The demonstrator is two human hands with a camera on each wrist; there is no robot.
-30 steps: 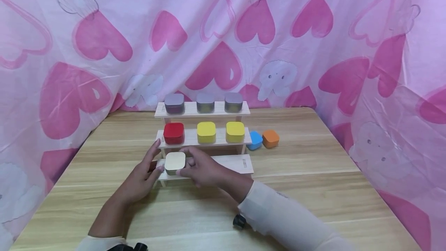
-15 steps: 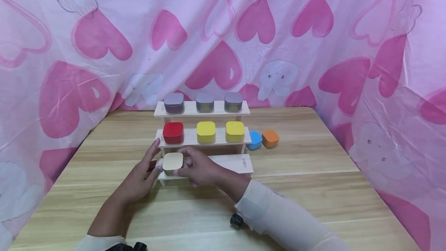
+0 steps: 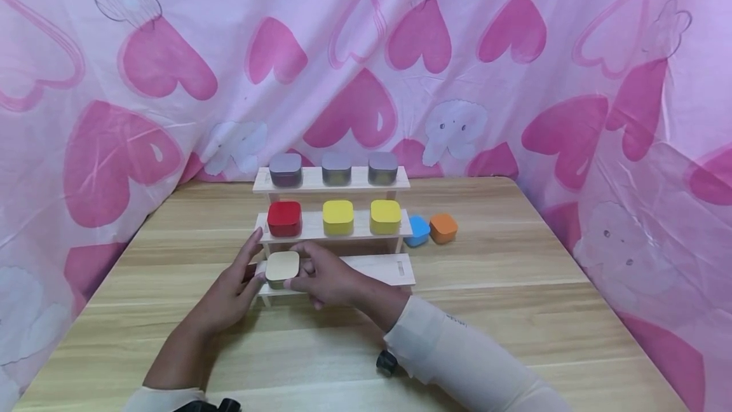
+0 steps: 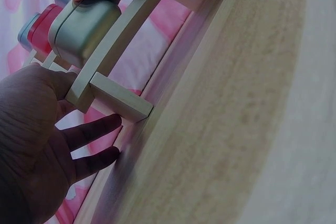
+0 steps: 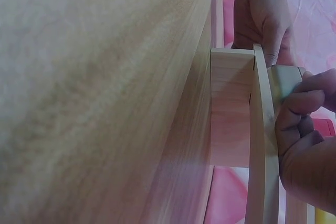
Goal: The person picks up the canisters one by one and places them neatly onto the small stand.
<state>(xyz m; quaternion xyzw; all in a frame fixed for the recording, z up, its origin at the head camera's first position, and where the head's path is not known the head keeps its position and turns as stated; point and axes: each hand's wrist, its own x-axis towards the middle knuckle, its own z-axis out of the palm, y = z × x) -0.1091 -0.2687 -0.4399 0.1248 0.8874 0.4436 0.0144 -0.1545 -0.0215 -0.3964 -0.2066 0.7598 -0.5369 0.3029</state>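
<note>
In the head view, a rounded-square tin (image 3: 283, 267) with a cream top sits at the left end of the lowest step of a three-tier wooden stand (image 3: 374, 267). My right hand (image 3: 327, 275) pinches this tin from its right side, fingertips near the back and thumb at the front. At the stand's left end is my left hand (image 3: 231, 291), its fingers spread and its thumb close to the tin. The left wrist view has two straight fingers (image 4: 94, 132) of that hand beside the stand's leg; some other fingers are hidden behind the step.
A red tin (image 3: 284, 219) and two yellow tins, one at the right (image 3: 386, 217), stand on the middle step. Several grey tins (image 3: 336, 169) line the top. A blue tin (image 3: 419, 231) and an orange tin (image 3: 443, 228) lie on the table (image 3: 503, 310) right of the stand.
My right hand has slid the cream-topped tin slightly left along the lowest step, mostly in the first half second. The left hand has hardly moved.
</note>
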